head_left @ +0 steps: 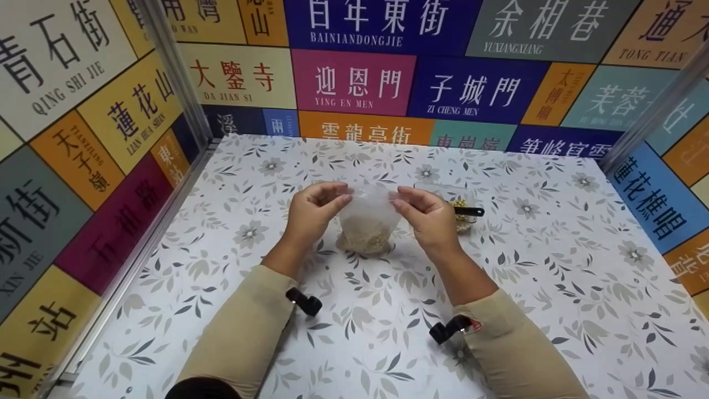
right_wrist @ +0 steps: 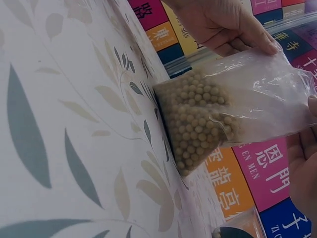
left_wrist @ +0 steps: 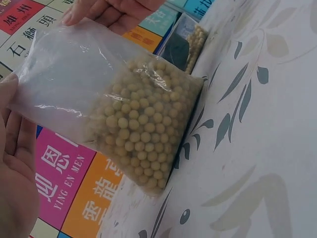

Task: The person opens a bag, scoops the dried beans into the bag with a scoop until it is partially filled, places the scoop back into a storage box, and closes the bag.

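Observation:
A clear plastic bag [head_left: 368, 224] stands upright on the table, its lower part filled with round, pale yellow beans that look like soybeans [left_wrist: 143, 121]. My left hand [head_left: 316, 213] pinches the bag's upper left edge between thumb and fingers. On the opposite side my right hand [head_left: 429, 219] pinches the upper right edge. Between the two hands the top of the bag [right_wrist: 267, 89] is spread wide and holds no beans. Its bottom rests on the patterned tabletop in both wrist views.
Behind my right hand sits a clear container [head_left: 465, 221] with yellow pieces in it and a black-handled utensil [head_left: 471, 211] lying across. The table [head_left: 221, 288] has a floral cover. Panels with printed street names [head_left: 354, 83] stand along the back and sides.

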The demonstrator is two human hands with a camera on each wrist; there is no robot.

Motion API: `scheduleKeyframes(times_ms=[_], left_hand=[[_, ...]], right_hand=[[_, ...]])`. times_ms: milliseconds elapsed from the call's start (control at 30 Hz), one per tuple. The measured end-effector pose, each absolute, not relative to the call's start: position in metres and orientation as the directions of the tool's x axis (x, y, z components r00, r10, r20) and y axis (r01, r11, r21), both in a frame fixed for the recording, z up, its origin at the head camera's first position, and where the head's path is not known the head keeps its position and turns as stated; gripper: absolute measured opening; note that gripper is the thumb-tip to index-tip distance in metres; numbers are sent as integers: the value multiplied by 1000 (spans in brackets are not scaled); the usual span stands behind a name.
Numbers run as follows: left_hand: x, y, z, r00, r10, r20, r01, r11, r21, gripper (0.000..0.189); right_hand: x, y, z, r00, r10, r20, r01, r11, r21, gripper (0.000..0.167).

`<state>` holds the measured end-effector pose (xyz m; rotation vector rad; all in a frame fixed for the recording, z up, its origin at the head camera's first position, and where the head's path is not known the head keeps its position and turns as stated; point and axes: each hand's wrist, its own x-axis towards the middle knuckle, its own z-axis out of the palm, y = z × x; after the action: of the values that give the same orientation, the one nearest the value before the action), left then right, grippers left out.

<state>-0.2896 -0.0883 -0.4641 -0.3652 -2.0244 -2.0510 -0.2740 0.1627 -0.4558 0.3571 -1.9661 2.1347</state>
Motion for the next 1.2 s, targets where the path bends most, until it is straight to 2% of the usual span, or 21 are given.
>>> scheduleKeyframes(times_ms=[100, 333, 533, 767, 967, 1200], left_hand=[[-291, -90, -464, -939, 7, 343, 342, -27, 939, 24], [-293, -91, -466, -948, 6, 317, 316, -63, 947, 35], [-293, -89, -466, -953, -8, 304, 304, -75, 950, 27], [-293, -87, -464, -949, -7, 315, 314, -66, 947, 18], [-290, -84, -462, -945, 10, 327, 325, -85, 942, 19], [-285, -79, -460, -947, 62, 314, 317, 32, 948, 26]], right_hand=[[-274, 163, -457, -939, 3, 344, -344, -56, -937, 28], [-275, 165, -459, -923, 14, 384, -384, -3, -923, 27], [-275, 164, -462, -913, 32, 407, -407, -2, -913, 30], [-276, 164, -462, -903, 48, 427, -429, -58, -901, 24], [-275, 164, -459, -897, 58, 438, -440, -29, -897, 26], [-273, 163, -456, -915, 32, 402, -402, 23, -916, 27]])
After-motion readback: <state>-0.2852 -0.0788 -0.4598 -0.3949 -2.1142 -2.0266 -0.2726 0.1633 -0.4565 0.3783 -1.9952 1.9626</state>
